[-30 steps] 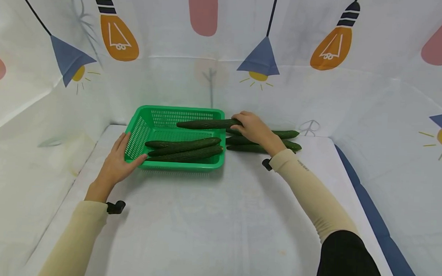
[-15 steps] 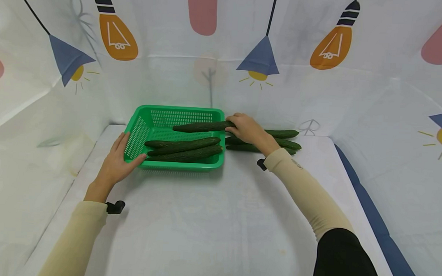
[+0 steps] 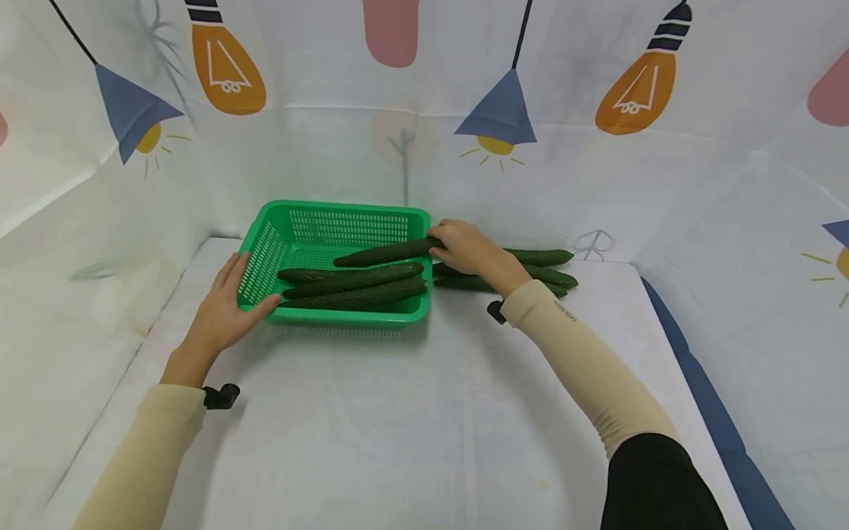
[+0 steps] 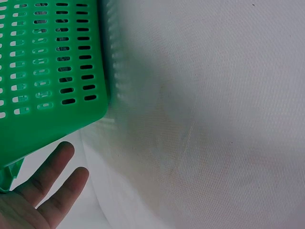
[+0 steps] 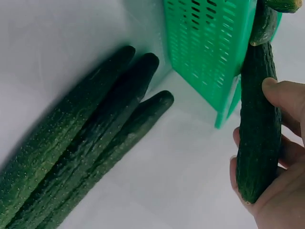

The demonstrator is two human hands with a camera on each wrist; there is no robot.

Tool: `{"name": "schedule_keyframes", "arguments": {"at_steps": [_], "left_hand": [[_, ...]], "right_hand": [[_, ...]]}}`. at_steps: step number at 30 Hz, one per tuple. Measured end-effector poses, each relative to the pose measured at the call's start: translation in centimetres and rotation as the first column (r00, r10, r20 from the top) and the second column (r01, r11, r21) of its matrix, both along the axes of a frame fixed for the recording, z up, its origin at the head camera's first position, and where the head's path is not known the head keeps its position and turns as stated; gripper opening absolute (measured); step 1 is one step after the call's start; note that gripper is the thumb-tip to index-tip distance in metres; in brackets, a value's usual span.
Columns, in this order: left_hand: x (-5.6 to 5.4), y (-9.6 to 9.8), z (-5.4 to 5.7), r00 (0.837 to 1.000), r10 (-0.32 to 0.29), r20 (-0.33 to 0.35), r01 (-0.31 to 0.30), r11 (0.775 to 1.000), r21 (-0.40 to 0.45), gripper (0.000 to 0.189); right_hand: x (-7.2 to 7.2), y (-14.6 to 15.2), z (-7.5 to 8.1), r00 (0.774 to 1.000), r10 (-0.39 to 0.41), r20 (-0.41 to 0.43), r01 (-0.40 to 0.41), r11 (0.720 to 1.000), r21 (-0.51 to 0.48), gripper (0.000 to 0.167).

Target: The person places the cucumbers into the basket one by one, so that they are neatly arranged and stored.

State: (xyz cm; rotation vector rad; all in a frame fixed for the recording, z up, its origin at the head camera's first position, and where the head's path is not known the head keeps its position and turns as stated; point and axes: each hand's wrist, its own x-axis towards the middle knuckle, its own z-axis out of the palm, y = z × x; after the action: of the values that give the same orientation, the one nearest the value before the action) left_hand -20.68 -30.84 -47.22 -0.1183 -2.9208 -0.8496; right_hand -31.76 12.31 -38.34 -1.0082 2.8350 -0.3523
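Observation:
My right hand [image 3: 468,248] grips the near end of a long dark green cucumber [image 3: 385,252] at the right rim of the green plastic basket [image 3: 344,318]. The cucumber's far end slants down inside the basket, above several cucumbers [image 3: 359,294] lying in its front part. In the right wrist view, my thumb and fingers wrap round the held cucumber [image 5: 259,124]. At the basket's left front corner my left hand [image 3: 223,311] rests against the rim, thumb and fingers spread. Two straight fingers [image 4: 62,195] show beside the basket wall [image 4: 52,114] in the left wrist view.
Three cucumbers [image 5: 90,129] lie side by side on the white table [image 3: 417,423], right of the basket and partly under my right arm. A white cloth [image 3: 315,157] printed with lamps and bulbs hangs behind. A blue edge [image 3: 717,412] runs along the right side.
My right hand has moved left and slightly down with its cucumber, whose far end has dipped lower into the basket. My left hand has stayed at the rim.

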Motion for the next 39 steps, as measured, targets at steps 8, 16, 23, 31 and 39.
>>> {"name": "schedule_keyframes", "arguments": {"at_steps": [8, 16, 23, 31, 39], "left_hand": [[-0.1, 0.0, -0.1, 1.0, -0.007, 0.002, 0.007, 1.0, 0.012, 0.101], [0.0, 0.0, -0.4, 1.0, 0.007, 0.001, -0.007, 1.0, 0.012, 0.101], [0.0, -0.1, -0.4, 1.0, 0.007, -0.005, -0.007, 1.0, 0.01, 0.1], [0.0, -0.3, -0.2, 1.0, 0.007, -0.004, -0.007, 1.0, 0.011, 0.1], [0.1, -0.3, -0.3, 1.0, 0.011, -0.006, -0.011, 1.0, 0.018, 0.1]], "right_hand": [[-0.2, -0.4, 0.3, 0.999, 0.009, 0.042, -0.007, 0.999, -0.042, 0.039], [0.1, -0.1, 0.2, 0.997, -0.045, 0.068, 0.052, 0.994, -0.1, 0.043], [0.0, 0.9, -0.3, 0.996, -0.089, 0.033, 0.093, 0.98, -0.175, 0.044], [0.0, 1.4, -0.5, 0.995, -0.092, -0.029, 0.08, 0.955, -0.286, 0.035], [-0.7, 0.8, -2.0, 0.994, -0.099, 0.036, 0.106, 0.927, -0.359, 0.036]]}}
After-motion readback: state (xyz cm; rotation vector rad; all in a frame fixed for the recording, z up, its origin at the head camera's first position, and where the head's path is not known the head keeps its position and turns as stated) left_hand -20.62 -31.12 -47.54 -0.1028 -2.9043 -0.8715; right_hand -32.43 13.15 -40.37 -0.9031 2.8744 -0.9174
